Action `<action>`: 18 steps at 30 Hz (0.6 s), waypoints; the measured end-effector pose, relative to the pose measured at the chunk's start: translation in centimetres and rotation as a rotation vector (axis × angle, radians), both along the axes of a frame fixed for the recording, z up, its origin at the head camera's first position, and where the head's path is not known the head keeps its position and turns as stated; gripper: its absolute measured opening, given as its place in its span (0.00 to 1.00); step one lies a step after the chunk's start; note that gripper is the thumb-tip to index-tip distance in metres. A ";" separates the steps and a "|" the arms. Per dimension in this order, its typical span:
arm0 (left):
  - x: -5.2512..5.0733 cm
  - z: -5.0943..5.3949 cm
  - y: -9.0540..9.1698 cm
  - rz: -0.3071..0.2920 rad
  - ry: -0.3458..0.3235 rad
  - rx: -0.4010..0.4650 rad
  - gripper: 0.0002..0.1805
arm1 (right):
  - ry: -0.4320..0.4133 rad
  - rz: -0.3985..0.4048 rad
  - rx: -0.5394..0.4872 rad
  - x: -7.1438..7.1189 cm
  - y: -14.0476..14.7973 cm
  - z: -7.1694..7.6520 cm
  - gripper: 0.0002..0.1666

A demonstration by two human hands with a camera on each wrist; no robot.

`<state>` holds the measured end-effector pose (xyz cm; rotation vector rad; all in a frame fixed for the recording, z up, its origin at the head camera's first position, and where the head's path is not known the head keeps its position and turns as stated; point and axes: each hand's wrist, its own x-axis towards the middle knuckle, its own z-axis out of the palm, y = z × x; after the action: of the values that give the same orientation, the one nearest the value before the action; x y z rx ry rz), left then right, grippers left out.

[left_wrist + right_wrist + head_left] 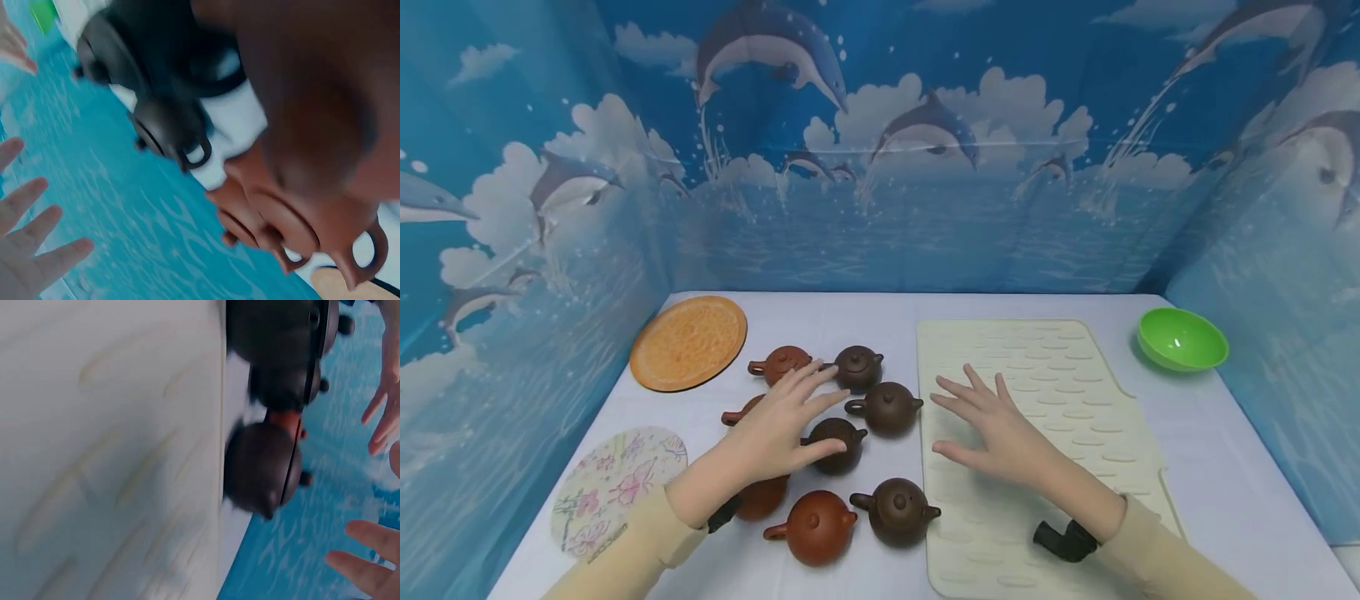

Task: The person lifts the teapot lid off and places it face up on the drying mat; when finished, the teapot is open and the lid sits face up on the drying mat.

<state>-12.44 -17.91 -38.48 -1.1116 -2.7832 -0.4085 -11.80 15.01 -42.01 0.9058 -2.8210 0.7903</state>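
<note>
My left hand (778, 429) hovers with fingers spread over a cluster of teapots, holding nothing. Beneath and around it are several reddish-brown teapots, among them a front one (814, 532) and a back one (787, 360), others partly hidden by the hand and forearm. To their right stand several dark brown teapots, such as the front one (898, 515), one near the mat (889, 410) and one at the back (857, 368). My right hand (996, 433), fingers also spread, floats above the cream mat (1052, 358) and grips nothing. Lidded dark teapots (262, 465) also appear in the right wrist view.
A green bowl (1182, 340) sits at the back right of the white table. Toward the back left lies a round orange-brown mat (688, 343), with a floral oval mat (621, 487) nearer me. Dolphin-print curtains (895, 217) enclose three sides.
</note>
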 end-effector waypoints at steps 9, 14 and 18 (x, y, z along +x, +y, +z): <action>2.7 -1.3 1.8 -0.177 -0.043 0.047 0.24 | -0.027 0.191 -0.068 2.5 -2.5 -0.3 0.25; 3.6 -2.6 2.4 -0.170 -0.180 0.039 0.23 | -0.090 0.248 -0.071 3.3 -3.4 -0.5 0.21; 4.1 -3.5 2.7 -0.152 -0.307 0.031 0.22 | -0.135 0.292 -0.067 3.8 -3.9 -1.0 0.17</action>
<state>-8.30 -15.21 -41.97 -1.3630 -2.9439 -0.6902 -7.97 11.06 -42.99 1.3200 -2.7892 1.0071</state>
